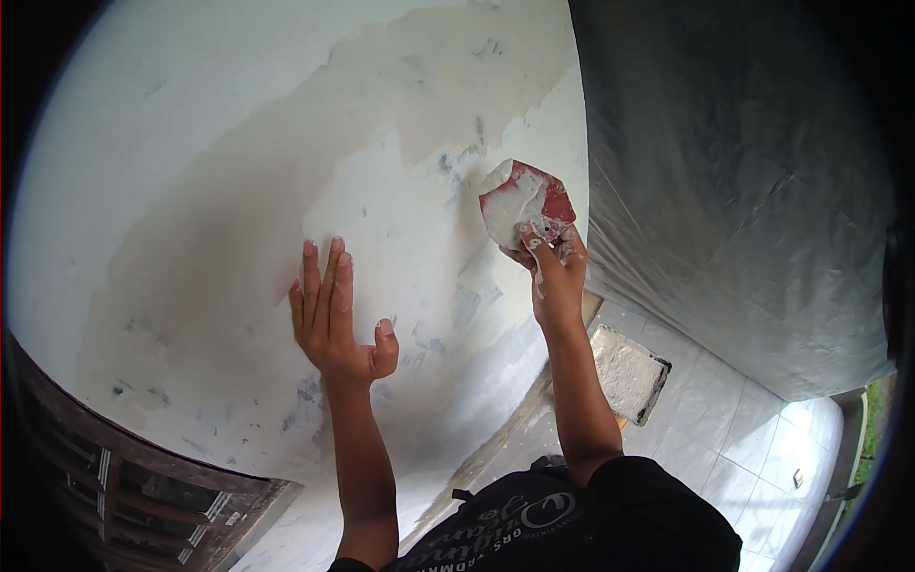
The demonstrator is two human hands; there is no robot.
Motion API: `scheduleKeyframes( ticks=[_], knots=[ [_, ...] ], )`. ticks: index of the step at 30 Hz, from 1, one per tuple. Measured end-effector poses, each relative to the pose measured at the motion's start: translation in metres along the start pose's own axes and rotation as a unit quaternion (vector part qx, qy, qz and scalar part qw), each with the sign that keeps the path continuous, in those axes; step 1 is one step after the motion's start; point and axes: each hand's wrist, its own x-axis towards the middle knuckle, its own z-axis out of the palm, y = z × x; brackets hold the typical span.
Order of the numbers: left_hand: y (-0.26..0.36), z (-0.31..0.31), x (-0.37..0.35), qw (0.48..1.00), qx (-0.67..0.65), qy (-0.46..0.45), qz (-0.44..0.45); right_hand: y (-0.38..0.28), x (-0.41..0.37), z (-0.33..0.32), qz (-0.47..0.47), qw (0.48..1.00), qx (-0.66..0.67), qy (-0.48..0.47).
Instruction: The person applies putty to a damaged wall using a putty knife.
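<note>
In front of me is a wall [238, 181] with white filler and damp-looking grey-beige patches. My left hand [334, 319] is raised at the wall, fingers stretched out and thumb apart, with nothing in it. Farther right, my right hand [553, 257] grips a red putty spreader [558, 202]. White putty [510, 205] coats much of the spreader's face and smears over the fingers and thumb. Its blade points up, close to the wall's right edge.
A tray [658, 386] of off-white putty sits on the tiled floor [710, 419] beneath my right forearm. Grey plastic sheeting [724, 191] hangs along the right side. A brown wooden window frame [124, 496] is at lower left.
</note>
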Motion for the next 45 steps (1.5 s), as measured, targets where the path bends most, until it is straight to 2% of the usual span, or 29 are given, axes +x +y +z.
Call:
scheduleKeyframes(
  ticks=[2,5,7,8,10,13,14,16,20,23,25,28,31,33,34,36,39,43,45],
  knots=[
    [0.0,0.0,0.0,1.0,0.0,-0.001,-0.001,0.004,0.003,0.0,-0.003,1.0,0.0,0.003],
    [0.003,0.002,0.001,1.0,-0.002,0.001,0.0,0.002,0.012,0.002,-0.039,0.997,-0.07,0.011],
    [0.001,0.002,0.001,1.0,-0.001,0.004,0.003,0.001,0.021,0.014,-0.147,0.968,-0.2,0.038],
    [0.001,0.002,0.001,1.0,0.002,0.002,0.0,0.002,0.027,0.018,-0.148,0.968,-0.201,0.039],
    [0.001,0.003,0.0,1.0,0.002,0.0,-0.003,0.004,0.039,0.027,-0.254,0.873,-0.413,0.044],
    [0.0,0.003,-0.001,1.0,0.004,0.004,-0.002,0.014,0.053,0.048,-0.32,0.8,-0.507,0.036],
    [0.0,0.002,-0.002,1.0,0.004,-0.006,-0.006,0.022,0.057,0.053,-0.368,0.777,-0.511,0.03],
    [-0.002,0.001,-0.003,1.0,-0.002,-0.014,-0.007,0.036,0.049,0.062,-0.365,0.733,-0.573,0.023],
    [-0.004,0.0,-0.004,1.0,0.004,-0.022,-0.006,0.048,0.008,0.064,-0.352,0.731,-0.583,-0.032],
    [-0.001,0.001,-0.006,1.0,0.009,-0.025,-0.003,0.046,-0.024,0.053,-0.335,0.757,-0.558,-0.062],
    [-0.003,0.002,-0.005,1.0,0.008,-0.015,-0.002,0.039,-0.031,0.04,-0.307,0.818,-0.478,-0.091],
    [-0.002,0.002,-0.006,1.0,0.01,-0.017,-0.001,0.026,0.002,0.029,-0.318,0.831,-0.455,-0.03],
    [-0.003,0.003,-0.006,1.0,0.011,-0.016,-0.003,0.024,0.051,0.032,-0.348,0.81,-0.472,0.014],
    [-0.001,0.003,-0.005,1.0,0.021,-0.012,-0.004,0.036,0.072,0.038,-0.378,0.765,-0.519,0.049],
    [-0.002,0.003,-0.004,1.0,0.028,-0.01,-0.004,0.039,0.07,0.044,-0.378,0.766,-0.518,0.049],
    [-0.002,0.002,-0.005,1.0,0.024,-0.015,-0.003,0.047,0.06,0.058,-0.37,0.731,-0.573,0.023],
    [-0.001,0.003,-0.003,1.0,0.019,-0.022,-0.006,0.053,0.024,0.065,-0.348,0.746,-0.567,-0.021],
    [-0.002,0.003,-0.005,0.999,0.027,-0.022,0.0,0.049,-0.02,0.047,-0.331,0.792,-0.506,-0.085],
    [-0.003,0.004,-0.003,1.0,0.025,-0.018,0.003,0.043,-0.012,0.038,-0.337,0.8,-0.494,-0.056]
  ],
)
